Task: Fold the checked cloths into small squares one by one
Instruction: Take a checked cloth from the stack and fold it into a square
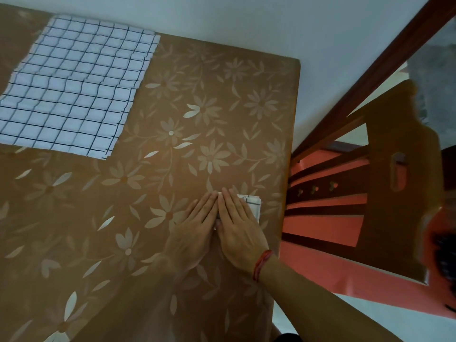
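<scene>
Head view, looking down. Tabletop [148, 243] under a brown flowered cover. Both hands lie flat, palms down, side by side near the right edge, toward the near end. Left hand [195, 225] and right hand [237, 225] have fingers straight and close together, index fingers touching; neither pinches anything. They press on a small folded cloth [253, 204], almost wholly covered: only its far right corner and a sliver between the hands show. Likely purpose: flattening the last creases so the little square stays shut. A red thread band [262, 264] sits on the right wrist.

At the far left corner, a stack of unfolded checked cloths [71, 90] lies flat, edges stepped, well apart from the hands; by the look of it, these wait their turn. A wooden chair [394, 193] stands off the right edge.
</scene>
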`<state>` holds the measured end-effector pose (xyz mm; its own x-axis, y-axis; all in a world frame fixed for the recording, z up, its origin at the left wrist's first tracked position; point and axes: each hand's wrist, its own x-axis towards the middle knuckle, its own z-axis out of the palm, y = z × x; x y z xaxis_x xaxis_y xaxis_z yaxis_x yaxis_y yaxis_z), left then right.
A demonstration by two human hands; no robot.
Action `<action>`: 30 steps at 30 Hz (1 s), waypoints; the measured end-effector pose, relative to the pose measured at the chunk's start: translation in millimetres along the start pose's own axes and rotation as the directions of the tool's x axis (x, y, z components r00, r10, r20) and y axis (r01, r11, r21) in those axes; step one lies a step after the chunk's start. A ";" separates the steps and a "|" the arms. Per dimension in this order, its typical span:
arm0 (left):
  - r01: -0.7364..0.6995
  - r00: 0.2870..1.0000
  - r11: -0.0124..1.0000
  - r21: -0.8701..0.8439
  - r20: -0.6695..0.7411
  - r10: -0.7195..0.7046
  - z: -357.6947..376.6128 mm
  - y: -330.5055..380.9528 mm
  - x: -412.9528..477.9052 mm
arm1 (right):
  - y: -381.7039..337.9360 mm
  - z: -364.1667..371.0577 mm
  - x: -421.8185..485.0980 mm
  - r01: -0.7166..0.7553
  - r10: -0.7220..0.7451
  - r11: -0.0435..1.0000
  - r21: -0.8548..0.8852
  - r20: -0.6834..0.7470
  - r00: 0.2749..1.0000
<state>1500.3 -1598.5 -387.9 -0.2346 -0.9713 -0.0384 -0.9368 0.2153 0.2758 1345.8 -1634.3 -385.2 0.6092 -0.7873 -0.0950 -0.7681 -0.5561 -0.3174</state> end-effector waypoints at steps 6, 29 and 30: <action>-0.024 1.000 0.998 0.061 -0.002 0.024 -1.0 -3.3 -0.1 | -1.1 2.4 1.5 -0.018 0.020 0.998 -0.067 0.017 1.000; 0.137 0.990 0.981 -0.137 0.048 -0.131 -23.2 9.7 6.4 | 39.1 -40.2 -18.9 -0.105 0.129 0.977 -0.183 0.120 0.984; 0.178 0.984 0.970 -0.166 0.040 -0.174 -29.9 11.7 6.3 | 37.6 -45.2 -16.9 -0.102 0.125 0.977 -0.186 0.121 0.985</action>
<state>1495.6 -1605.1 -356.3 -0.0783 -0.9892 -0.1241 -0.9071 0.0191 0.4204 1297.7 -1653.9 -352.9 0.5274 -0.8127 -0.2477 -0.8493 -0.5131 -0.1246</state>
